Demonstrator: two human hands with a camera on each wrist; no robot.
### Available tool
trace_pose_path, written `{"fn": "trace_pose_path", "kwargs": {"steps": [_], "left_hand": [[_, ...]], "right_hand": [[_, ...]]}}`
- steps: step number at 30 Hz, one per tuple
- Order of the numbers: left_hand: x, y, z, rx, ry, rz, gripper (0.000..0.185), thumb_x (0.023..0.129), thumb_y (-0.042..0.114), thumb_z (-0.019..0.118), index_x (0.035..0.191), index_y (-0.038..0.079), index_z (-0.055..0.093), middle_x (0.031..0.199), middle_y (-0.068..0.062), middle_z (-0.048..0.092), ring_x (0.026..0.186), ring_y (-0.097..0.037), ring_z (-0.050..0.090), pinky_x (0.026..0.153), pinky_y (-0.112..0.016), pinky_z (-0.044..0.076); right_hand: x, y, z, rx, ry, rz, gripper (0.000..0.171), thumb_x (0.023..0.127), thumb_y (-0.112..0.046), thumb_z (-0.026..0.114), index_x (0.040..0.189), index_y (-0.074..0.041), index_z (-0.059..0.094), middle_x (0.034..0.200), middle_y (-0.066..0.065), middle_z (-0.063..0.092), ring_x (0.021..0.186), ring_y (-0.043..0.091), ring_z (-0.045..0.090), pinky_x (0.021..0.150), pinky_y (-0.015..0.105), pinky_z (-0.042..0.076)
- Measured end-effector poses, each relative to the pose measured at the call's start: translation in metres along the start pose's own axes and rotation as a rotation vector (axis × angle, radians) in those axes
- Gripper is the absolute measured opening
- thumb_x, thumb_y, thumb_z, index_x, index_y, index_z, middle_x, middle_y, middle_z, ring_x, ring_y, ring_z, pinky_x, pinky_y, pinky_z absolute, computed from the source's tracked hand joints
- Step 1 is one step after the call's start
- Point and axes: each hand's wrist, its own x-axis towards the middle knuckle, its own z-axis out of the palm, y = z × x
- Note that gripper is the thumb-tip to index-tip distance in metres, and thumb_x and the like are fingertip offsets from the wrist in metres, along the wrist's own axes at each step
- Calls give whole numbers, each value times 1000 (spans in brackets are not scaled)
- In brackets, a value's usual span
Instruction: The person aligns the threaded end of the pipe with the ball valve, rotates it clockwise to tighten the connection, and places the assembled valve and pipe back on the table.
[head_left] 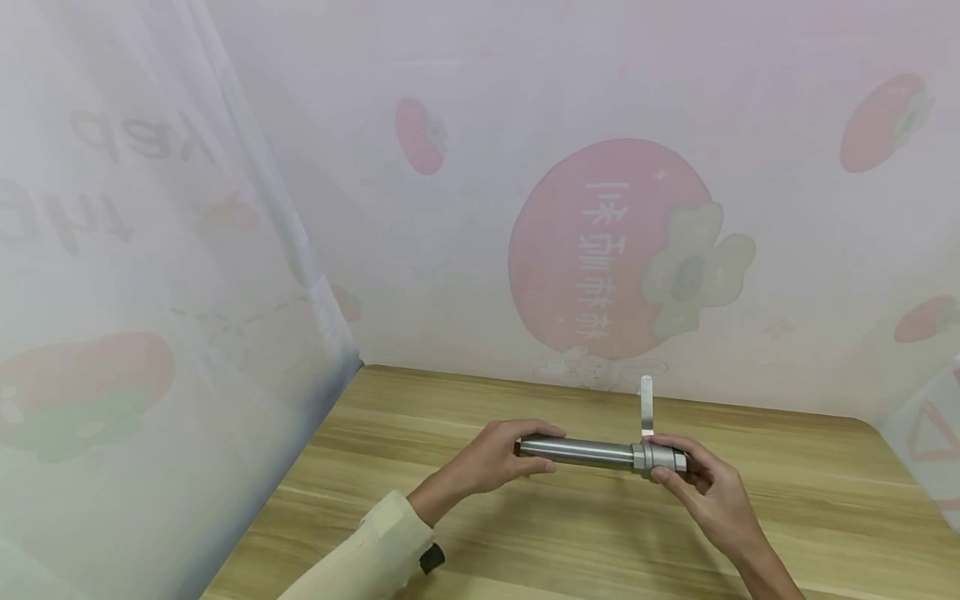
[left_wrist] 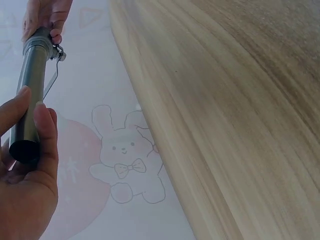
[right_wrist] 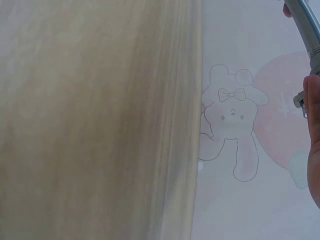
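Note:
A steel tube (head_left: 577, 451) with a thicker collar (head_left: 660, 457) at its right end is held level above the wooden table (head_left: 570, 533). A flat metal lever (head_left: 646, 404) stands up from the collar. My left hand (head_left: 501, 455) grips the tube's left end, fingers and thumb curled round it (left_wrist: 30, 95). My right hand (head_left: 693, 477) grips the collar end, thumb under it. In the right wrist view only the tube's edge (right_wrist: 309, 25) and a bit of my right hand (right_wrist: 314, 125) show.
A thin white curtain printed with red fruit and a rabbit (left_wrist: 127, 155) hangs right behind the table (right_wrist: 100, 120) and along its left side (head_left: 150, 333). A cream sleeve (head_left: 360, 558) covers my left forearm.

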Motion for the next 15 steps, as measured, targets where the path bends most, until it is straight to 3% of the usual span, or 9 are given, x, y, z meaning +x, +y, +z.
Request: {"fn": "trace_pose_path", "kwargs": {"steps": [9,15], "left_hand": [[1,2,-2,-41,-22,-18,40,109,31,71,147,16,69,123,-3,78,81,-2,68,71,-22,58],[1,3,-3,-50,-30,-22,42,112,31,66,148,10,68,126,-6,78,82,-3,69,77,-40,65]], "right_hand": [[1,1,0,5,-3,-3,46,95,15,74,138,1,69,127,-17,71,100,4,73,80,20,61],[1,2,-1,14,-9,-5,45,95,15,74,138,1,69,127,-16,72,100,5,73,81,20,62]]}}
